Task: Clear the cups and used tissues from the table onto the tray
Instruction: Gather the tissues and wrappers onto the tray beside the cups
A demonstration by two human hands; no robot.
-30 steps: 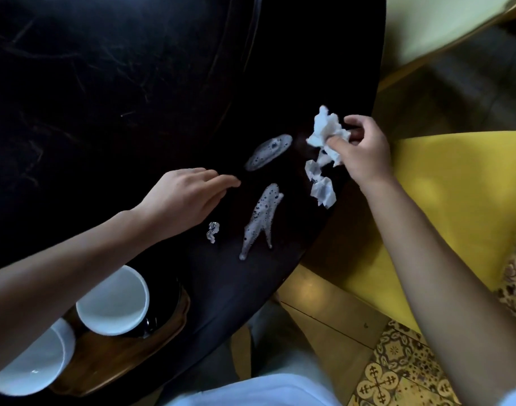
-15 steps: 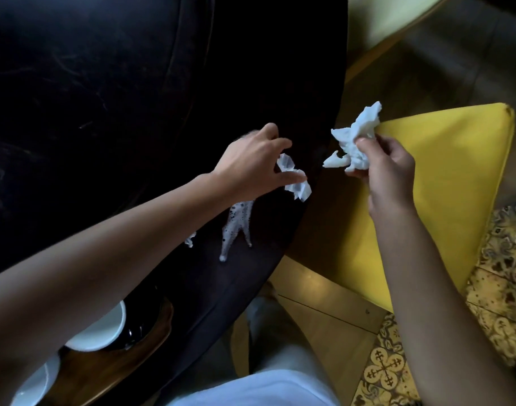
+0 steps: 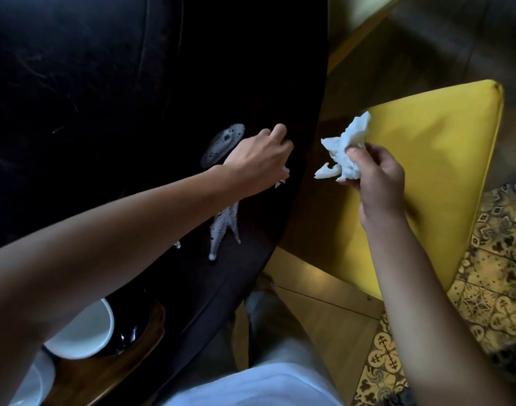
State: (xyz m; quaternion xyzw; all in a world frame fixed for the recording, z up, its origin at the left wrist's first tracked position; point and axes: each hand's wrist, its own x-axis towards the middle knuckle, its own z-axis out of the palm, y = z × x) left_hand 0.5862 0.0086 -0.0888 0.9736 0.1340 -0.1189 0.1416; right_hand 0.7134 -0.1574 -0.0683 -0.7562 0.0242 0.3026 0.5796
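My right hand [image 3: 377,177] holds a crumpled white tissue [image 3: 343,150] off the table's right edge, above the yellow chair seat. My left hand [image 3: 259,164] reaches over the dark round table [image 3: 104,112] and curls around a second tissue [image 3: 283,175], of which only small white tips show under the palm. A tiny tissue scrap [image 3: 178,245] lies beside my left forearm. At the lower left a wooden tray [image 3: 110,367] carries a white cup [image 3: 83,336] on a dark saucer, with a second white cup [image 3: 31,382] at the frame edge.
Two foamy wet patches mark the table: an oval spill [image 3: 221,143] beyond my left hand and a streaked spill [image 3: 224,227] below my wrist. A yellow chair seat [image 3: 420,177] stands right of the table, over patterned floor tiles [image 3: 491,276].
My left hand has closed over the second tissue near the table edge, hiding most of it. My right hand with its tissue has stayed off the edge, over the chair.
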